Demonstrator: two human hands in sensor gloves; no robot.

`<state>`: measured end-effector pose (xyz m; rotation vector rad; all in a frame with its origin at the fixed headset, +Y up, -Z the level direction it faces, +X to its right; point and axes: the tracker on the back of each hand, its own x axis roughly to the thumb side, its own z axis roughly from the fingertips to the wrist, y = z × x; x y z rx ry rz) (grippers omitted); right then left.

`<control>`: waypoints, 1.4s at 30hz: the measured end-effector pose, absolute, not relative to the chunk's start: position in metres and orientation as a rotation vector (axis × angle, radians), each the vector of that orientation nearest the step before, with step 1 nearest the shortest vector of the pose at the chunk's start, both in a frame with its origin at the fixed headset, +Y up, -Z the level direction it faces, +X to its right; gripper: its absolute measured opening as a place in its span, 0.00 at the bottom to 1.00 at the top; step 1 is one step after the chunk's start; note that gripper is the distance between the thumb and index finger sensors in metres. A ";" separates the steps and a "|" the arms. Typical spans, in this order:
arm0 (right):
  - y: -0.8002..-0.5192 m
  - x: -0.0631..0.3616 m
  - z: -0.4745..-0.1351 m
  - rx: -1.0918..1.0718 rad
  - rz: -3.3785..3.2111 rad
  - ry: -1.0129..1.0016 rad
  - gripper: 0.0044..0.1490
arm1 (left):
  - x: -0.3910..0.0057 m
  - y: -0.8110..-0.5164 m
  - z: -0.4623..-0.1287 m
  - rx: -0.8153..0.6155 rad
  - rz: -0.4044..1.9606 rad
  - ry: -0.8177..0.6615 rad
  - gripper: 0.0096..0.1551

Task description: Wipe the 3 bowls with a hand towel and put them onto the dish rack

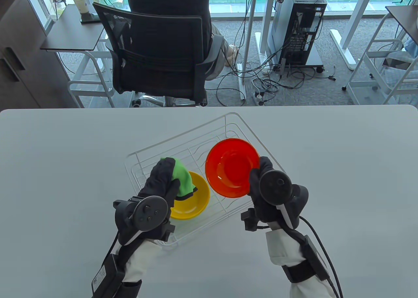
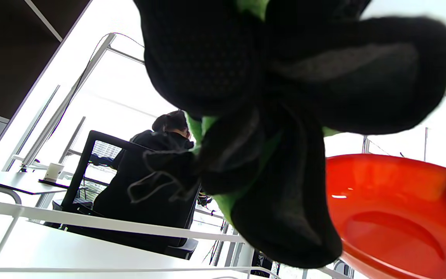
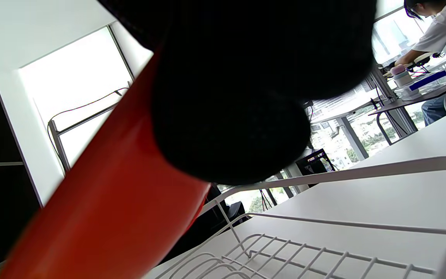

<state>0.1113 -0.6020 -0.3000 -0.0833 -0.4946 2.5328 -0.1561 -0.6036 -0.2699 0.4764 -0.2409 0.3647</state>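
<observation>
Bowls: two visible. Red bowl (image 1: 232,167) at frame centre, tilted up so its inside faces the camera, held over the white wire dish rack (image 1: 143,157). Yellow bowl (image 1: 192,196) sits upright inside the rack, lower left of the red one. Third bowl not seen in any view.

R hand (image 1: 261,180), black glove, grips the red bowl's rim on its lower-right edge; fingers curled round the rim, tracker on the back of the hand facing the camera. R wrist view: glove fills the top, red bowl (image 3: 103,201) runs diagonally from lower left to upper centre, rack wires (image 3: 285,252) below it at bottom centre/right.

L hand (image 1: 161,183) closed round a bunched green hand towel (image 1: 181,179); towel pokes out on the hand's right side, dark-edged, hanging over the yellow bowl's upper-left rim. Cannot tell if towel touches the bowl. L wrist view: curled glove fingers (image 2: 285,217) w/ green towel (image 2: 227,201) showing through the gaps; red bowl (image 2: 393,217) at lower right, rack rail (image 2: 91,221) across lower left.

Rack lies diagonally on the pale table (image 1: 49,180), mid-frame.

Background, upper part of table view: person seated in a black mesh office chair (image 1: 156,53), back to camera; paper cup (image 1: 79,2) on a side desk, upper left; PC tower (image 1: 298,30) and floor cables, upper right.
</observation>
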 end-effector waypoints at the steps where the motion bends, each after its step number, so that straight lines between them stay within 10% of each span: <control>1: -0.601 0.105 -0.298 -0.045 2.538 -0.495 0.33 | -0.154 -0.605 -0.270 0.467 0.353 -0.249 0.35; 24: -0.610 0.038 -0.264 0.286 2.651 -0.503 0.34 | -0.121 -0.628 -0.265 0.417 0.122 -0.320 0.36; 42: -0.619 0.026 -0.257 0.406 2.592 -0.535 0.34 | -0.118 -0.642 -0.267 0.307 0.487 -0.407 0.40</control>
